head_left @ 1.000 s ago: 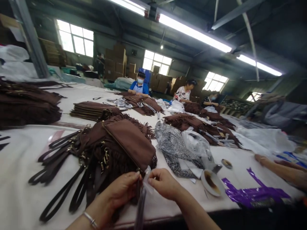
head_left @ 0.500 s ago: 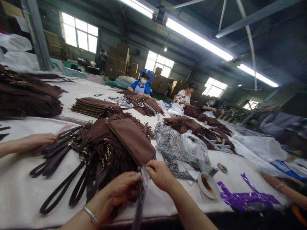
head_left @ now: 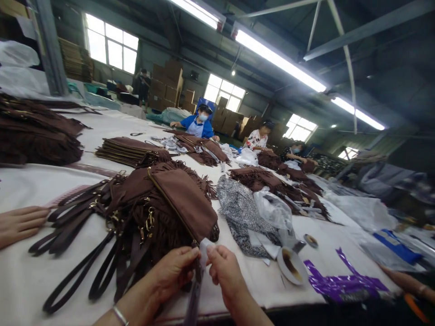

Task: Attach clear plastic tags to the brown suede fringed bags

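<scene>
The person's left hand (head_left: 173, 270) is pinching a dark strip (head_left: 192, 301), the right hand (head_left: 224, 268) is grasping a whitish slip (head_left: 204, 250) beside it; the brown pouch (head_left: 185, 197) is lying just beyond them on a fringed pile (head_left: 165, 226); farther off, stacked pouches (head_left: 125, 151) are resting

Bright tubes (head_left: 280, 60) under dim roof (head_left: 394, 63)

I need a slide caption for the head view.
Near a brown pouch, the right hand pinches a whitish strip close to the left hand.

Both hands (head_left: 171, 275) pinch close together with bent fingers (head_left: 214, 273), forearms (head_left: 247, 304) slanting inward from below
</scene>
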A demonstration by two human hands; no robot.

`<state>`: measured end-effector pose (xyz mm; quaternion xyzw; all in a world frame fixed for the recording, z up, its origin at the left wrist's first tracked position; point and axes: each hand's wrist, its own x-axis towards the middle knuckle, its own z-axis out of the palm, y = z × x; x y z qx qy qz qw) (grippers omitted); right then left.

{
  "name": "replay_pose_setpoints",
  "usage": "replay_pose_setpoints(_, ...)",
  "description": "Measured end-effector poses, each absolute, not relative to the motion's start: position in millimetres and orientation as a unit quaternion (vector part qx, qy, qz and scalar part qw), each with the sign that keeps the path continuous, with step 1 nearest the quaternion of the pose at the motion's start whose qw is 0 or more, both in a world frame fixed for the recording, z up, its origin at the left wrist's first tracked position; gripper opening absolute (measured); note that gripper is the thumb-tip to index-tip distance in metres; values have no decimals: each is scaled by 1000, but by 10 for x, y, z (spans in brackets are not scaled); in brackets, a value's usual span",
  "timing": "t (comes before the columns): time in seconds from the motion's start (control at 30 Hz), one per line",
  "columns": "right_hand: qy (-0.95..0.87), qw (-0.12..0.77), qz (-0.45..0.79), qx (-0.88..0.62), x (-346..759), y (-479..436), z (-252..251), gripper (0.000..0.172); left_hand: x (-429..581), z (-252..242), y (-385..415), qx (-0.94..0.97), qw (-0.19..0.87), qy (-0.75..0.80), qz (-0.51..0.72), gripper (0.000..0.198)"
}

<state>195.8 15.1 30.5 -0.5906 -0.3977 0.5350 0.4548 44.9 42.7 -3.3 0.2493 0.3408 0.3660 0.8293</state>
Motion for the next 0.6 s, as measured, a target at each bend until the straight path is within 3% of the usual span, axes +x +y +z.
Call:
replay_pose_setpoints(0.3, -560, 416, 375, -611, 2092, 159, 383, 28, 273, 139, 442, 287, 836, 336, 325, 33)
replay_pose_setpoints(0.47, -577, 350, 347, -652, 2138, -39, 322, 25, 234, 327, 523, 259, 834, 343, 346, 32)
replay_pose_setpoints(0.6, -555, 352, 366, -659, 2104, -121, 283, 22, 373, 378, 512, 261, 802, 382, 377, 37)
